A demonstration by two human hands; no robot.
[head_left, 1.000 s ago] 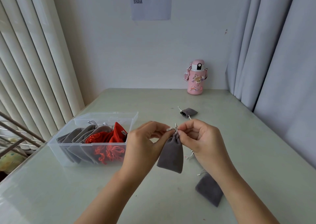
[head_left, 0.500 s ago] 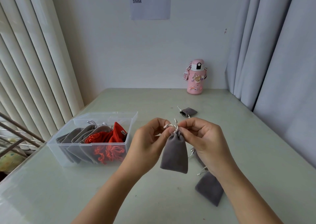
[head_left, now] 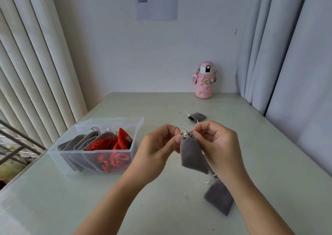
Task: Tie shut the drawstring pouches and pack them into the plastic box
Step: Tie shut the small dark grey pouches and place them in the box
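A grey drawstring pouch (head_left: 191, 155) hangs above the table between my hands. My left hand (head_left: 158, 148) pinches the white cord at its gathered neck from the left, and my right hand (head_left: 217, 145) pinches the cord from the right. Another grey pouch (head_left: 218, 198) lies on the table under my right forearm, partly hidden. A small grey pouch (head_left: 196, 117) lies farther back on the table. The clear plastic box (head_left: 100, 151) at the left holds several grey and red pouches.
A pink water bottle (head_left: 204, 81) stands at the back of the table by the wall. Grey curtains (head_left: 287, 55) hang along the right edge and vertical blinds (head_left: 27, 64) along the left. A metal rack shows past the table's left edge.
Both hands, with the hanging pouch, have shifted slightly right and up, and the fingers have worked at the cord by the neck. The other pouches and the box have stayed put.
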